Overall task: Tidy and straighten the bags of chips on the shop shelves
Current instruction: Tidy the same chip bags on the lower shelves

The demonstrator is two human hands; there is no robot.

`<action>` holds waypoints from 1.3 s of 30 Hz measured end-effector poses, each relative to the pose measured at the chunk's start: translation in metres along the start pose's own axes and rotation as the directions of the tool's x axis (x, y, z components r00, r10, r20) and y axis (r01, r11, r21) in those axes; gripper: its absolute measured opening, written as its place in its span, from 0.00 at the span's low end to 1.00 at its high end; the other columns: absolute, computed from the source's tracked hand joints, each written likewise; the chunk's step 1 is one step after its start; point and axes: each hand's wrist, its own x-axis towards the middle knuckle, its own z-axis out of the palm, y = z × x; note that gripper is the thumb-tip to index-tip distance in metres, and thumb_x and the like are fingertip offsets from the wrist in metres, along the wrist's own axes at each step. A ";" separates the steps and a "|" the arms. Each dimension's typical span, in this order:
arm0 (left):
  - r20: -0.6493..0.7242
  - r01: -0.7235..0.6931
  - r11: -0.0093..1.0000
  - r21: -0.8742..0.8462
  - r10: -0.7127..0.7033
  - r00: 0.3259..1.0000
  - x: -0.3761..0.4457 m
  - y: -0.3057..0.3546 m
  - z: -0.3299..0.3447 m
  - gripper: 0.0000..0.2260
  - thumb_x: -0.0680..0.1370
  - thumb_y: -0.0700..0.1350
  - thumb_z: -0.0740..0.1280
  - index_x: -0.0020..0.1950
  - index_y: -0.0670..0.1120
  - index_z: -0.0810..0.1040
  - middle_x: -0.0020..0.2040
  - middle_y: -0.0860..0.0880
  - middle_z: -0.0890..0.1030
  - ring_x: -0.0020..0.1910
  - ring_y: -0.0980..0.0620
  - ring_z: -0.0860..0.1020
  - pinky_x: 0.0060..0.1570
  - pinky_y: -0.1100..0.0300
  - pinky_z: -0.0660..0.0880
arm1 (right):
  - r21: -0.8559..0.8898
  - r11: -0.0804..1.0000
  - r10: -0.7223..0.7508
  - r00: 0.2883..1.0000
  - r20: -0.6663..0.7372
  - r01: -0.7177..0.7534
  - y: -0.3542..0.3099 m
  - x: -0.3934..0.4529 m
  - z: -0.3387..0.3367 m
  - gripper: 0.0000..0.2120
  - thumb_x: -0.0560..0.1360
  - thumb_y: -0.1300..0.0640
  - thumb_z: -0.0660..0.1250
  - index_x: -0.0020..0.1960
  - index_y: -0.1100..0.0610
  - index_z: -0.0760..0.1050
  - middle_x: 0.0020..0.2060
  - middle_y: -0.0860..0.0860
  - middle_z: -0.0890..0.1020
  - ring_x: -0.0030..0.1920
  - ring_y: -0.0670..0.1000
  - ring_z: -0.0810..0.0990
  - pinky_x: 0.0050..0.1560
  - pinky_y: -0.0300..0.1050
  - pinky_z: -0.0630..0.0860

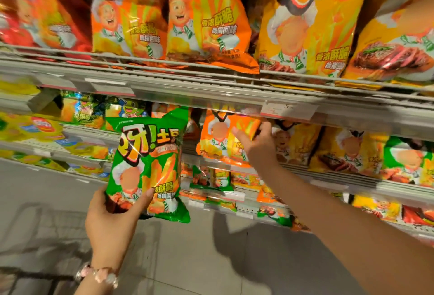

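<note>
- Head view: green chip bag (150,165) held upright off the shelves, lower corner pinched by left hand (112,219).
- Orange bag (225,139) on middle shelf (340,172) grasped at right edge by right hand (258,144); judged mid-straightening.
- Next: slot likely needed for green bag.
- Shelf tag (288,109) print unreadable; bag rows behind obscured.

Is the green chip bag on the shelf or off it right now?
Off it. The green chip bag is held upright in the left hand, in front of the shelves, with floor visible beneath it.
</note>
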 end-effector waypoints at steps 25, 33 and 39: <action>0.061 0.019 0.996 -0.092 -0.014 0.998 -0.016 -0.005 0.012 0.19 0.63 0.47 0.80 0.48 0.46 0.77 0.41 0.52 0.82 0.34 0.66 0.78 0.34 0.73 0.72 | -0.464 0.870 0.300 0.924 0.238 -0.163 0.033 0.062 0.021 0.31 0.71 0.48 0.73 0.65 0.63 0.67 0.59 0.56 0.78 0.60 0.58 0.76 0.61 0.52 0.73; 0.133 -0.007 0.990 -0.140 0.026 0.991 -0.027 0.006 0.032 0.18 0.63 0.44 0.80 0.49 0.44 0.78 0.42 0.51 0.83 0.36 0.65 0.79 0.36 0.73 0.74 | -0.116 0.992 0.076 0.978 0.196 -0.054 0.013 -0.005 0.017 0.35 0.75 0.51 0.69 0.76 0.55 0.56 0.73 0.54 0.63 0.71 0.53 0.65 0.68 0.46 0.64; 0.239 0.045 0.970 -0.237 0.013 0.971 -0.050 0.023 0.059 0.25 0.59 0.51 0.78 0.51 0.45 0.77 0.45 0.51 0.84 0.43 0.58 0.83 0.41 0.67 0.77 | 0.002 0.972 0.220 0.911 0.350 -0.236 0.000 -0.074 -0.004 0.46 0.68 0.45 0.75 0.77 0.47 0.50 0.70 0.45 0.67 0.65 0.43 0.68 0.59 0.37 0.68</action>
